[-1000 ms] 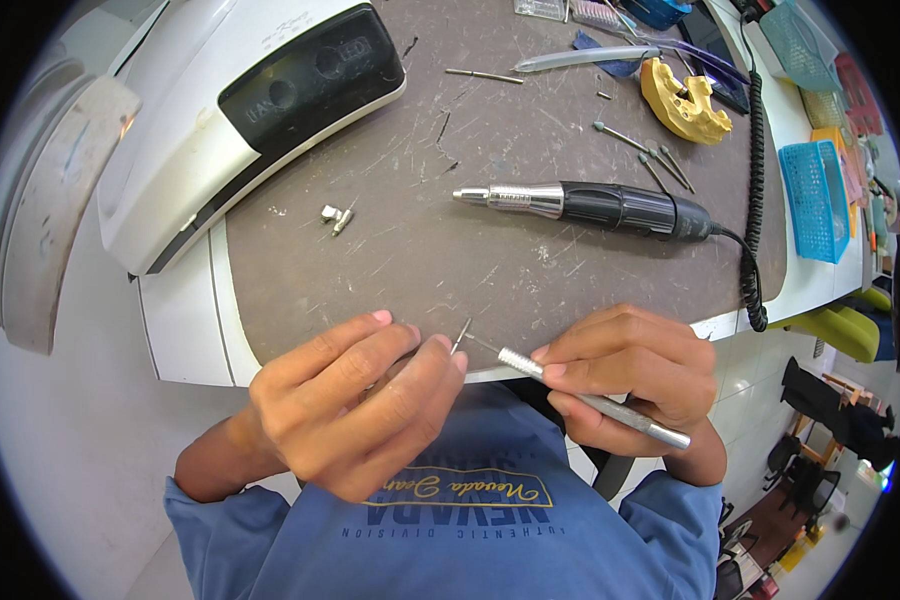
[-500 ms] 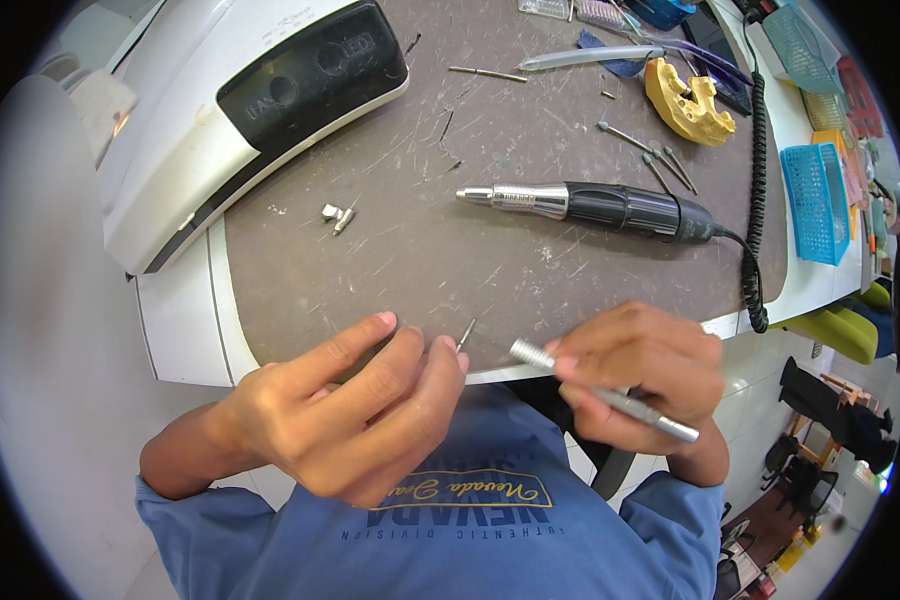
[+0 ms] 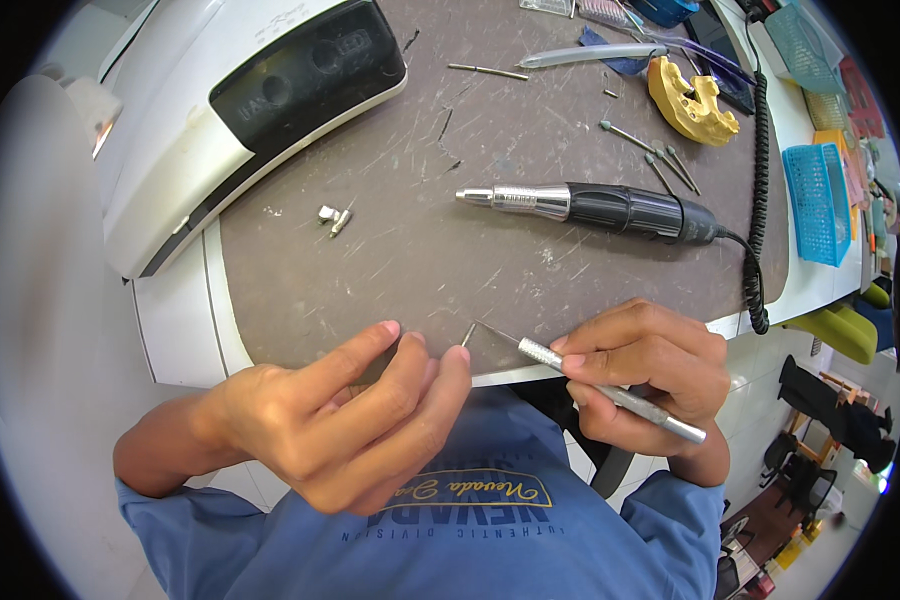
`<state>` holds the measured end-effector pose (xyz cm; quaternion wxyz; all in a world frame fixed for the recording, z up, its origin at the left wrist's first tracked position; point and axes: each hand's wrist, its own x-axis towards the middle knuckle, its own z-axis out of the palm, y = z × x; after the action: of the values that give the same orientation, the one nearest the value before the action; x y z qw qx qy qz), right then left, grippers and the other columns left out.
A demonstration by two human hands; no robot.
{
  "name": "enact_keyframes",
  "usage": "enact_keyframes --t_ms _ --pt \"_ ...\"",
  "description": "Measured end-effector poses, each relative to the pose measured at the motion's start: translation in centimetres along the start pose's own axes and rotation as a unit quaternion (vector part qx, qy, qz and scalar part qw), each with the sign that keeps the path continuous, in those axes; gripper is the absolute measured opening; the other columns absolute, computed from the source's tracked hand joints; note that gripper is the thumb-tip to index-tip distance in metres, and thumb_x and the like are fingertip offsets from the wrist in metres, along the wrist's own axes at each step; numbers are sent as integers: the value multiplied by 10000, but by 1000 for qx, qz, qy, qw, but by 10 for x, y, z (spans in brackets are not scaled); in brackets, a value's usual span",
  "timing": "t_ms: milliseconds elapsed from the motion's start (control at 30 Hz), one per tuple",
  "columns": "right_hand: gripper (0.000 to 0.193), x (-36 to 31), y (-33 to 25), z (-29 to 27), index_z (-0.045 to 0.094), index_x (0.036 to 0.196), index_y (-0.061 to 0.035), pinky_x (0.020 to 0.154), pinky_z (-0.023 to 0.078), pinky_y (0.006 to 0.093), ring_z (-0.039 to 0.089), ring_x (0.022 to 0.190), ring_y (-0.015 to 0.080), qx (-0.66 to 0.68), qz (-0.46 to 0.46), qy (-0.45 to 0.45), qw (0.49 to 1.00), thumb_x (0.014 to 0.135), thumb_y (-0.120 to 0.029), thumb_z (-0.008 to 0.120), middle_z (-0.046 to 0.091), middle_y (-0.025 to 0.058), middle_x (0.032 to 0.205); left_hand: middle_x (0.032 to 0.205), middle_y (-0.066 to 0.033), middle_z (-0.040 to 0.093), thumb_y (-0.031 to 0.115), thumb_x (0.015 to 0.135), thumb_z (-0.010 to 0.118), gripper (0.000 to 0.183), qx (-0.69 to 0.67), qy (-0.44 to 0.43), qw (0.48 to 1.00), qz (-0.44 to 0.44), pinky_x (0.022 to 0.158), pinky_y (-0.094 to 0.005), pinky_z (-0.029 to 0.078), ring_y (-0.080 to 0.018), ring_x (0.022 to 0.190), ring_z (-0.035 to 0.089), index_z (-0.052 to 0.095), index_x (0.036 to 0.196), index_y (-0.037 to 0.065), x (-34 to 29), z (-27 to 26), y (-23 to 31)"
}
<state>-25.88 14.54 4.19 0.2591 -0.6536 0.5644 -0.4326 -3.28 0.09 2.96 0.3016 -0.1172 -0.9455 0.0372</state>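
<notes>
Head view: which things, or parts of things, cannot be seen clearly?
In the head view:
Thin metal rod: lower end hidden by the left fingers.
Knurled metal handle: its thin tip is too small to identify.
White machine with dark panel: upper part cut off by the top edge.

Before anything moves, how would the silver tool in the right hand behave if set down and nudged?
The silver tool looks cylindrical, so it would likely roll. Its textured front section should probably resist slipping. The thin tip, much slimmer than the rest, might bend if pushed.
</notes>
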Motion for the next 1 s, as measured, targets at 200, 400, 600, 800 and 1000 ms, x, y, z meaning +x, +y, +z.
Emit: enact_keyframes --t_ms 200,400,600,800,1000 --pt "261 2 1 -3 719 913 -30 609 552 292 711 739 214 3 8 -12 1000 677 63 785 734 114 922 807 -67 703 74 682 669 104 8 5 997 74 685 -311 609 -172 678 662 743 742 33 0 3 -12" --pt "244 1 7 2 712 895 -26 580 549 288 707 701 220 1 -29 1 1000 675 44 794 738 112 902 804 -75 709 89 711 641 113 14 -7 992 129 680 -310 618 -166 673 660 739 734 39 3 3 -19" --pt "243 1 8 -2 715 899 -26 576 546 289 708 696 226 10 -26 -1 1000 679 47 787 738 113 886 816 -71 711 90 718 640 109 15 -9 989 145 680 -309 624 -167 677 661 734 728 38 4 4 -21" --pt "238 2 8 -2 717 911 -24 601 551 299 713 715 228 23 -35 -6 999 692 47 778 739 119 900 841 -65 714 24 691 660 80 15 -2 990 141 675 -311 623 -169 675 659 727 726 50 3 4 -21" --pt "231 2 4 -4 718 918 -11 608 551 296 712 723 237 20 -19 -14 1000 702 43 777 738 113 900 846 -70 711 -4 683 671 87 -2 -4 992 123 681 -318 622 -178 676 658 721 732 48 3 3 -19"
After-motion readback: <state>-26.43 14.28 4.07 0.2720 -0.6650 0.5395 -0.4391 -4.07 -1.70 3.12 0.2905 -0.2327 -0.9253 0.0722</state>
